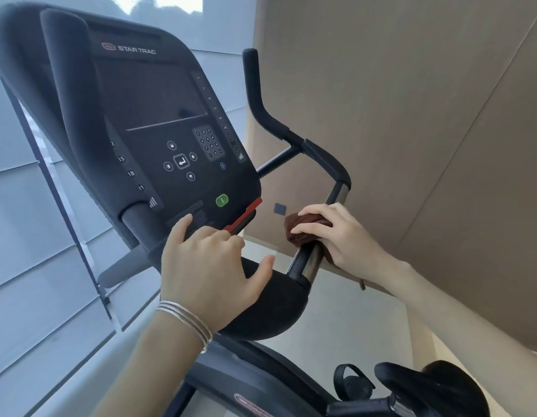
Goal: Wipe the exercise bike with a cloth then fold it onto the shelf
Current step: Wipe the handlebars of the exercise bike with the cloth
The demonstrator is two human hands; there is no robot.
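Beside a beige wall panel [411, 115], wiping is under way: the right hand [336, 233] has its fingers clamped on the brown cloth [303, 225] around the bike's handlebar [309, 260], right of the console [158, 121]. The left hand [207, 266], fingers spread, rests below the console. Folding and shelving remain; no shelf shows.

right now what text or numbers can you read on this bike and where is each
"STAR TRAC" on the top of the console.
"15", "18", "21" down the left button column.
Right column numbers, keypad digits and fine print by the green button: too small or blurred.
Red frame logo: unreadable.
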